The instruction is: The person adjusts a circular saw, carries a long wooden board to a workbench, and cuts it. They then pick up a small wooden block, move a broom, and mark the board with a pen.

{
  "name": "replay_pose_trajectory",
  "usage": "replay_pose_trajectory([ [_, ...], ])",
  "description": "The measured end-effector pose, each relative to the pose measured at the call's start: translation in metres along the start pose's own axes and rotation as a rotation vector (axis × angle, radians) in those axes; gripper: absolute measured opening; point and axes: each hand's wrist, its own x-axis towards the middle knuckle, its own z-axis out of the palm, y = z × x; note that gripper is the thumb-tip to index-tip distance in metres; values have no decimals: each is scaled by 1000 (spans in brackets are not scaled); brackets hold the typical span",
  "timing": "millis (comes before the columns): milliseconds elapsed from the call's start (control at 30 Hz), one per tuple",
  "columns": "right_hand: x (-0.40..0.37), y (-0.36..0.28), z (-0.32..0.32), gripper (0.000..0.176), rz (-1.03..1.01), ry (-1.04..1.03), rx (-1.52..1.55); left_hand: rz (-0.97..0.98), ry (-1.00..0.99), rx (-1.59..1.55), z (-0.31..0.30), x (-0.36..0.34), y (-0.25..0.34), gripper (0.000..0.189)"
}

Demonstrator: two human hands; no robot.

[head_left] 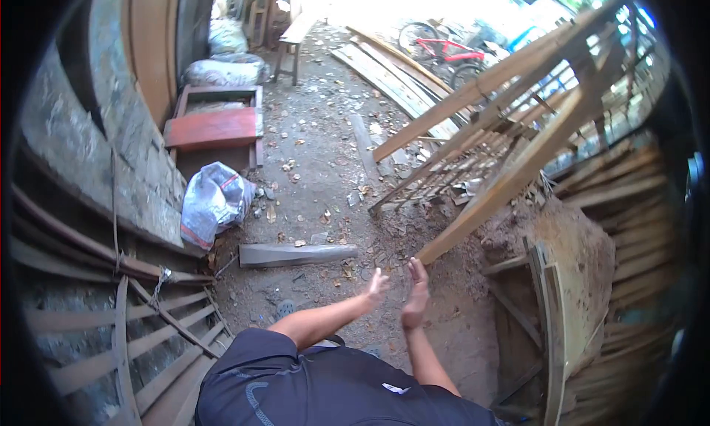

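Both of my hands are held out in front of my dark shirt, palms turned roughly towards each other with a gap between them. My left hand (377,287) has its fingers stretched out and holds nothing. On the other side, my right hand (416,294) is upright and flat, its fingers straight. Its fingertips overlap the lower end of a long wooden beam (484,208) in this view. That beam slants up to the right, beside a slatted wooden frame (458,160). A grey plank (296,255) lies on the dirt ahead of my left hand.
At the left stand a white sack (216,201), a reddish wooden frame (214,130) and a slatted gate (159,319) with a chain. Long boards (396,82) and a red bicycle (451,52) are farther off. A mound of earth (573,256) and upright boards (551,337) flank my right.
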Motion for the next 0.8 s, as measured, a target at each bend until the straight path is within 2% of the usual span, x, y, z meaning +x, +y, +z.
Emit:
replay_pose_trajectory([
  [33, -14, 50, -22, 60, -259, -67, -469, -159, -161, -398, 23, -27, 2, 90],
  [100, -70, 93, -58, 55, -471, -46, -949, -186, -189, -296, 55, -67, -19, 93],
  [167, -103, 96, -107, 48, -284, -27, -1084, -400, -496, -178, 54, -63, -46, 92],
  [200, -118, 104, -133, 48, -278, 87, -1081, -496, -565, -56, 59, -64, -56, 87],
  [267, -191, 141, -184, 45, 175, 391, -914, -733, -652, 197, 75, -90, -76, 83],
  [333, -268, 190, -231, 46, 639, 715, -938, -695, -745, 110, 126, -125, -63, 76],
  [367, -305, 196, -241, 45, 882, 882, -844, -789, -758, 205, 144, -120, -78, 76],
  [400, -341, 200, -251, 44, 1121, 1007, -731, -688, -620, 176, 161, -110, -97, 71],
  [433, -399, 250, -269, 40, 1108, 1134, -653, -559, -485, 139, 172, -99, -117, 67],
  [467, -444, 302, -277, 38, 1085, 1252, -591, -595, -495, 192, 180, -84, -134, 67],
  [533, -508, 264, -250, 39, 1020, 1202, -507, -529, -296, 160, 206, -42, -175, 62],
  [667, -628, 323, -264, 38, 1325, 998, -339, -573, -357, 224, 290, 3, -245, 62],
  [800, -698, 350, -276, 38, 1458, 865, -225, -552, -227, 235, 344, 41, -291, 63],
])
